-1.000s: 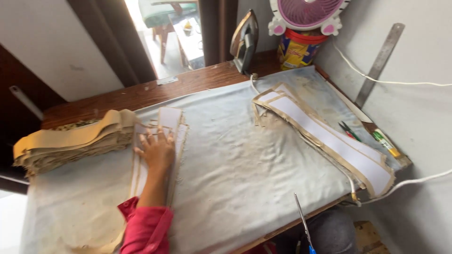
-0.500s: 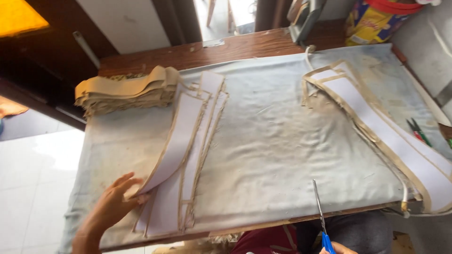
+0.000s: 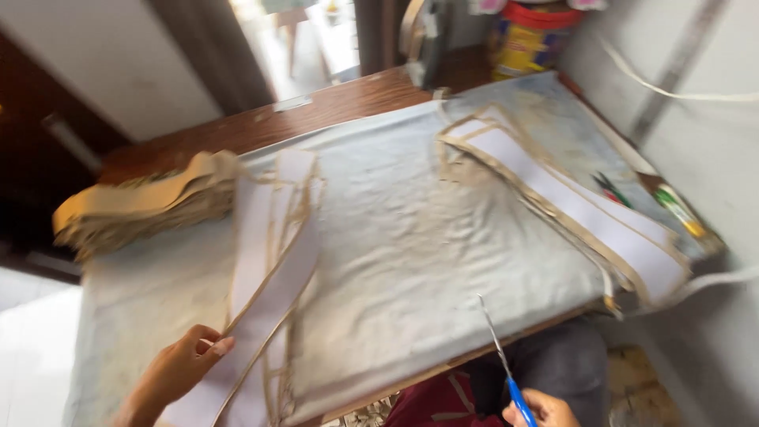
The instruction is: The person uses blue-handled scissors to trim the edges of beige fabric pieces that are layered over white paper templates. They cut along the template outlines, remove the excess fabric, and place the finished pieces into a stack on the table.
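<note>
A long white fabric strip edged in tan (image 3: 265,296) lies on the left part of the counter (image 3: 427,237), running from its middle toward the near edge on top of more strips of the same kind. The left hand (image 3: 178,372) has its grip closed on the strip's near end, thumb above, fingers curled under the fabric at the counter's near left corner. The right hand (image 3: 545,409) (only partly in view below the near edge) holds the blue handles of a pair of steel scissors (image 3: 500,356), whose thin blades point up and away over the edge.

A stack of folded tan fabric pieces (image 3: 142,205) sits at the far left corner, just beside the strips' far ends. A second bundle of white, tan-edged strips (image 3: 577,213) lies diagonally along the right side, well apart from the first. The counter is covered by a creased grey cloth, with bare brown wood showing along the far edge. Red and green pens (image 3: 613,188) lie at the right edge. A yellow and red tin (image 3: 528,39) stands beyond the far right corner.
</note>
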